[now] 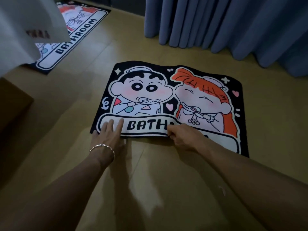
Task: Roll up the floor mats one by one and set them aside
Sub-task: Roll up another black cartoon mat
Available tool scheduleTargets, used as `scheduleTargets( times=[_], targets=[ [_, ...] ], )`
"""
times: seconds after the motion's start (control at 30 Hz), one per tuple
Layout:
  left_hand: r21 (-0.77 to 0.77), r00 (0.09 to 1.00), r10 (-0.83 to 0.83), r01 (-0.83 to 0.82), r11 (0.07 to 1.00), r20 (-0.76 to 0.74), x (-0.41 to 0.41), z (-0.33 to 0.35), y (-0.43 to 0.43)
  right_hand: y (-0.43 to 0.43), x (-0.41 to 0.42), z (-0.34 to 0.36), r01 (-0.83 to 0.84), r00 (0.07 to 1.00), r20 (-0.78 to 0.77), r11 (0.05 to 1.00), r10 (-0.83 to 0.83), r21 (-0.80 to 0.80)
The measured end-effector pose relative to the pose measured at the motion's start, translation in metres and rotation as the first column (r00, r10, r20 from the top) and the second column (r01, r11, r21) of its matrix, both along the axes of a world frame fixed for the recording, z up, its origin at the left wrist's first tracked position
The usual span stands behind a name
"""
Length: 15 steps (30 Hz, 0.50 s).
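A black-bordered cartoon bath mat [166,97] lies flat on the wooden floor in front of me, printed with two cartoon children brushing their teeth. My left hand [108,135], a silver bracelet on its wrist, presses its straight fingers on the mat's near left edge. My right hand [181,135] pinches the near edge at the middle, fingers curled around it and covering part of the lettering. A second mat of the same design [75,32] lies flat at the far left, partly hidden.
Blue curtains [233,27] hang to the floor behind the mat at the right. A white object [25,30] overhangs the top left corner and covers part of the far mat. A brown box-like edge [11,104] stands at the left.
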State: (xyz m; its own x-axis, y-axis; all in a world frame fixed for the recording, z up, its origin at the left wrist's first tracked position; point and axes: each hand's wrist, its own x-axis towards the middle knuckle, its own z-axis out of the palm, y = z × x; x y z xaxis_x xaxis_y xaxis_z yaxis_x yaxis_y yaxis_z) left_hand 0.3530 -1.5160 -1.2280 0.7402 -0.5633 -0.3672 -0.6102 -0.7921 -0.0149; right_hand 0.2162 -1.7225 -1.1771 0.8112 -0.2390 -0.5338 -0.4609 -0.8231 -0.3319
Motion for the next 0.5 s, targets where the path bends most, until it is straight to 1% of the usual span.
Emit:
scheduleTargets(
  times=[0.1, 0.2, 0.27, 0.37, 0.43, 0.5],
  targets=[
    [0.018, 1.000, 0.008, -0.008, 1.000, -0.014, -0.005, 0.006, -0.004, 0.005, -0.005, 0.006, -0.046, 0.999, 0.004, 0.998, 0.046, 0.033],
    [0.160, 1.000, 0.022, -0.019, 0.987, -0.018, -0.008, 0.003, -0.004, 0.007, -0.015, 0.010, -0.073, 0.997, 0.016, 0.996, 0.072, 0.053],
    [0.229, 0.998, -0.046, 0.037, 0.973, 0.034, -0.015, 0.001, -0.005, 0.006, -0.020, 0.012, -0.063, 0.998, 0.026, 0.995, 0.061, 0.073],
    [0.241, 0.981, -0.168, 0.142, 0.960, 0.092, -0.027, 0.009, -0.016, 0.006, -0.022, 0.013, -0.055, 0.997, 0.051, 0.996, 0.052, 0.064],
    [0.288, 0.971, -0.218, 0.183, 0.940, 0.096, -0.030, 0.018, -0.024, 0.007, -0.023, 0.009, -0.048, 0.996, 0.075, 0.999, 0.047, 0.016],
    [0.345, 0.968, -0.243, 0.206, 0.916, 0.067, -0.031, 0.024, -0.027, 0.009, -0.022, 0.002, -0.040, 0.997, 0.072, 0.998, 0.042, -0.039]
  ],
)
